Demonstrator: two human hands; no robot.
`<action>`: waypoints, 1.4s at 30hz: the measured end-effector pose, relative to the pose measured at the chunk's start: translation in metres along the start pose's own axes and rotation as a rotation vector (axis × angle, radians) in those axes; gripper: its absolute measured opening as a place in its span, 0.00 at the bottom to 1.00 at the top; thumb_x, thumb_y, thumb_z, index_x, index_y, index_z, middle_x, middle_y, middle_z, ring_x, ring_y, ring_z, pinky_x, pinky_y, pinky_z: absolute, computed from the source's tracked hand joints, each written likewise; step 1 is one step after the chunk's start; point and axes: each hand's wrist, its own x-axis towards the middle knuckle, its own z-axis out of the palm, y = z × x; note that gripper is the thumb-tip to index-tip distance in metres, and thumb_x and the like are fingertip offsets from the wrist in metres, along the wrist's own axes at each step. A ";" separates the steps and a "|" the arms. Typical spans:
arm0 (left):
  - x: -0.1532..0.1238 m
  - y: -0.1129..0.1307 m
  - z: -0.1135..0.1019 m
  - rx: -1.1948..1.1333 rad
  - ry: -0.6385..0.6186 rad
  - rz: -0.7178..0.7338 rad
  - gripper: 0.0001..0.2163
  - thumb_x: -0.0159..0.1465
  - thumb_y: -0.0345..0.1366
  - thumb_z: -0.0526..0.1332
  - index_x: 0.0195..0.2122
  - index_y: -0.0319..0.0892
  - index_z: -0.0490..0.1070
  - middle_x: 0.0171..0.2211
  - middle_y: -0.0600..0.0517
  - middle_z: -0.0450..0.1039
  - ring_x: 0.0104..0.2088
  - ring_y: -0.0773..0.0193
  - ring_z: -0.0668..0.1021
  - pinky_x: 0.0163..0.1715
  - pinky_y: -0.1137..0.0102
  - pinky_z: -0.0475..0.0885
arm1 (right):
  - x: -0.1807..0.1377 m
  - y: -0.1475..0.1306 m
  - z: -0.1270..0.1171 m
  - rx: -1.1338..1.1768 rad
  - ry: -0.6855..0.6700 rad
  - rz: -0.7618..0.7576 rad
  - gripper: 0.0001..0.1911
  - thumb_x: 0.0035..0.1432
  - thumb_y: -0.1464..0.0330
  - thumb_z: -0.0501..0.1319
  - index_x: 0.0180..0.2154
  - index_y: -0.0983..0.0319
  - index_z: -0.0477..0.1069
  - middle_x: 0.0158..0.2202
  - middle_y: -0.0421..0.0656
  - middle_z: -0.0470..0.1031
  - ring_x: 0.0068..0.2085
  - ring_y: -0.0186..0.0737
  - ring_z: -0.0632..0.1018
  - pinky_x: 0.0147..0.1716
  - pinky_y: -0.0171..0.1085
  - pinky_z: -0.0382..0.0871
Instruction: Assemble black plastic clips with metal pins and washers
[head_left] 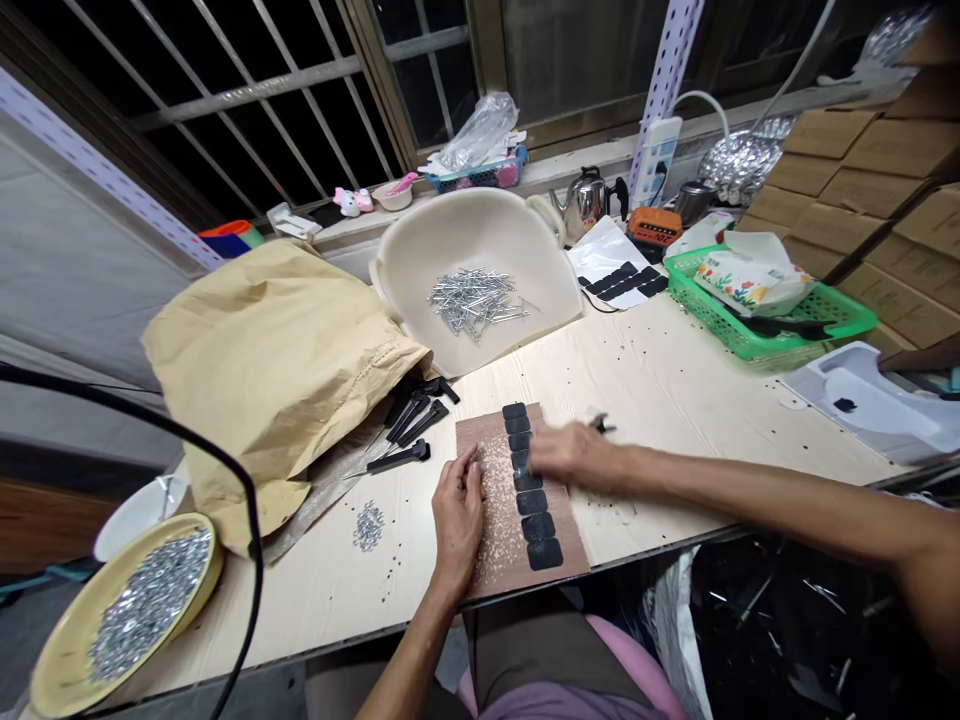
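Observation:
A brown perforated board (501, 505) lies on the table in front of me with a column of several black rounded pads (531, 500) along its right side. My left hand (459, 510) rests on the board's left edge, fingers curled together. My right hand (571, 455) is over the pad column near its upper half, blurred by motion, so its fingers cannot be made out. A small black part (601, 425) lies just beyond the right hand.
Black plastic handles (411, 425) spill from a tan paper sack (277, 370) at left. A cream basin (480, 270) holds metal pins (472, 300). A yellow dish (124, 610) of small metal pieces sits front left, a green basket (772, 300) back right.

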 end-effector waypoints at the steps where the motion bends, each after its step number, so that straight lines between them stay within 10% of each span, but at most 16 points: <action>1: 0.000 0.000 0.000 0.008 -0.002 -0.001 0.16 0.65 0.40 0.52 0.51 0.43 0.69 0.44 0.46 0.73 0.39 0.62 0.76 0.40 0.66 0.71 | -0.002 -0.002 0.000 0.027 -0.042 -0.074 0.16 0.66 0.73 0.47 0.30 0.63 0.69 0.28 0.40 0.69 0.31 0.32 0.66 0.23 0.30 0.60; 7: 0.001 0.003 0.001 0.043 -0.019 -0.034 0.16 0.65 0.39 0.52 0.51 0.43 0.68 0.44 0.46 0.73 0.39 0.61 0.76 0.41 0.65 0.70 | 0.012 0.024 -0.007 0.062 0.066 0.205 0.15 0.66 0.66 0.49 0.33 0.65 0.71 0.31 0.44 0.71 0.33 0.34 0.68 0.26 0.32 0.63; 21: 0.001 0.005 0.002 0.050 -0.013 0.002 0.15 0.66 0.38 0.51 0.50 0.42 0.69 0.45 0.46 0.72 0.45 0.59 0.74 0.47 0.64 0.67 | -0.011 -0.022 -0.008 0.146 -0.096 -0.134 0.17 0.67 0.69 0.46 0.32 0.62 0.70 0.30 0.40 0.70 0.32 0.32 0.68 0.26 0.32 0.62; 30: -0.014 -0.004 -0.048 0.069 0.170 -0.017 0.15 0.64 0.39 0.53 0.50 0.43 0.69 0.40 0.47 0.70 0.36 0.64 0.74 0.34 0.71 0.70 | -0.031 0.044 -0.016 -0.125 0.088 0.420 0.17 0.63 0.58 0.52 0.34 0.60 0.74 0.34 0.45 0.74 0.35 0.41 0.71 0.29 0.37 0.61; 36: -0.032 -0.047 -0.119 0.324 0.359 -0.085 0.13 0.64 0.39 0.53 0.43 0.40 0.73 0.40 0.45 0.73 0.42 0.58 0.74 0.44 0.63 0.68 | 0.058 -0.012 -0.001 -0.125 0.188 0.173 0.15 0.64 0.62 0.52 0.36 0.62 0.73 0.35 0.48 0.75 0.37 0.43 0.68 0.35 0.40 0.58; 42: -0.046 -0.089 -0.146 0.430 0.353 -0.087 0.13 0.63 0.38 0.52 0.40 0.40 0.74 0.36 0.46 0.73 0.39 0.57 0.75 0.42 0.62 0.69 | 0.180 -0.081 0.064 -0.008 0.079 0.009 0.12 0.64 0.63 0.52 0.36 0.62 0.71 0.36 0.45 0.72 0.37 0.41 0.67 0.34 0.38 0.58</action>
